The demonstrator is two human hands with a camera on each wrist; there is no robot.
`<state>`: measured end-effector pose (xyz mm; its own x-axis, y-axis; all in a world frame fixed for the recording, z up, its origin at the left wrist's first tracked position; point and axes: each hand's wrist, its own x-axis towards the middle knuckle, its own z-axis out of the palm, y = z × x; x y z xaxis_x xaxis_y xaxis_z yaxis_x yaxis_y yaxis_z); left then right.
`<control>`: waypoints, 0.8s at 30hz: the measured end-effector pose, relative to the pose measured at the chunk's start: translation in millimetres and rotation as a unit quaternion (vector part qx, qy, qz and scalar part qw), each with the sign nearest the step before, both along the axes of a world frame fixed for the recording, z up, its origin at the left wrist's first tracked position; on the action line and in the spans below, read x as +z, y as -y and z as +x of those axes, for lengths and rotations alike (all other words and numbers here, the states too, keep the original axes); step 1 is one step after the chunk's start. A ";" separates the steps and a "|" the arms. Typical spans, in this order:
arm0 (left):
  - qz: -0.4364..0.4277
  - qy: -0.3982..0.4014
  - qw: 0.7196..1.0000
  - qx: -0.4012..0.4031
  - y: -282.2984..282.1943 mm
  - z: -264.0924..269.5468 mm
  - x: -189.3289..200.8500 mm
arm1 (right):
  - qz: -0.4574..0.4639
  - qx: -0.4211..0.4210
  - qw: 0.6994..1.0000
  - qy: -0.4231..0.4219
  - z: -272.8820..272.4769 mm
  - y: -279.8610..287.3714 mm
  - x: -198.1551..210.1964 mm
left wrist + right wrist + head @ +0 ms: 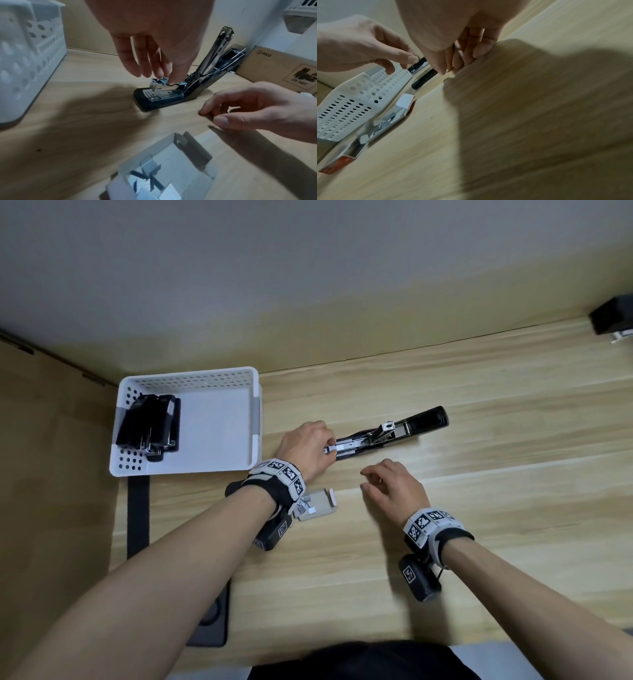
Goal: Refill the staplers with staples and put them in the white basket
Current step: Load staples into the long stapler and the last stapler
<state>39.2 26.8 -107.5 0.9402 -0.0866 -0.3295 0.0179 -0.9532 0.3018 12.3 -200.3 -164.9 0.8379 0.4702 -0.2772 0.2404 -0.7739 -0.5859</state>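
Note:
A black stapler (407, 428) lies on the wooden table with its lid swung back, so its metal magazine (163, 88) is bare. My left hand (329, 445) pinches the front end of that magazine between thumb and fingertips (171, 79). My right hand (368, 479) hovers just in front of the stapler, its fingers (477, 52) loosely curled down near the tabletop, with nothing seen in them. The white perforated basket (255, 419) stands at the left with several shut black staplers (147, 426) along its left side. An open staple box (317, 503) lies by my left wrist, with loose staple strips (147, 180) in it.
A second small box with a red end (337, 163) lies near the staple box. A brown cardboard box (283, 70) stands against the wall behind the stapler. A black object (613, 318) sits at the far right, and a black strap (138, 515) and a dark pad (212, 621) lie at the left front.

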 end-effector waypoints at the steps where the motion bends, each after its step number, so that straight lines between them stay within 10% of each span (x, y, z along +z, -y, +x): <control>1: 0.000 -0.001 1.000 -0.001 -0.1 1.0 0.4 | 0.000 0.001 1.000 -0.001 0.4 0.1 0.1; 24: -0.065 -0.020 0.992 0.104 -47.6 -100.7 10.4 | 0.039 0.153 0.987 0.024 -23.9 -61.9 34.5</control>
